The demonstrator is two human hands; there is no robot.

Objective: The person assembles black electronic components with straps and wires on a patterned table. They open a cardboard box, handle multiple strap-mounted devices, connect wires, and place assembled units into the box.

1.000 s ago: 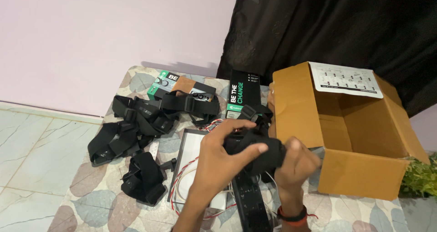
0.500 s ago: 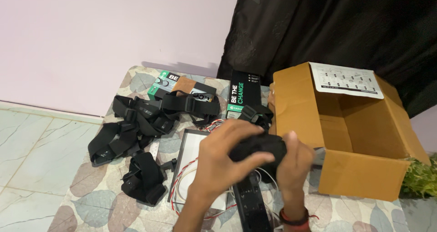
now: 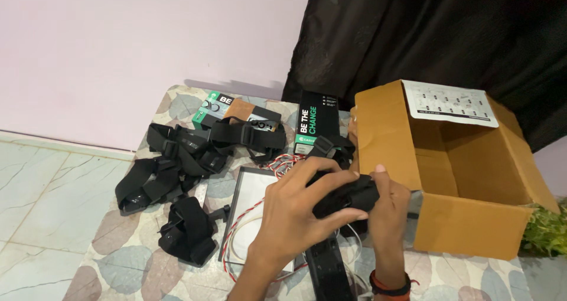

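Both hands hold one black strap bundle (image 3: 349,196) above the patterned table (image 3: 127,251), just left of an open cardboard box (image 3: 466,171). My left hand (image 3: 295,209) wraps over the bundle from the near side, fingers curled on top. My right hand (image 3: 388,209) grips its right end, thumb up, with a red and black band on the wrist. A long black strip (image 3: 328,271) hangs below the bundle. Under the hands lies a white tray (image 3: 251,200) with red and white cable (image 3: 242,230) coiled across it.
Several black head straps (image 3: 177,159) lie in a heap on the left, with another bundle (image 3: 186,230) nearer me. Two small printed boxes (image 3: 227,109) and a black box (image 3: 316,121) stand at the back. A dark curtain (image 3: 425,35) hangs behind; a green plant (image 3: 546,230) is at right.
The hands have shifted the black bundle slightly right, closer to the cardboard box, and the left fingers have curled further over it.
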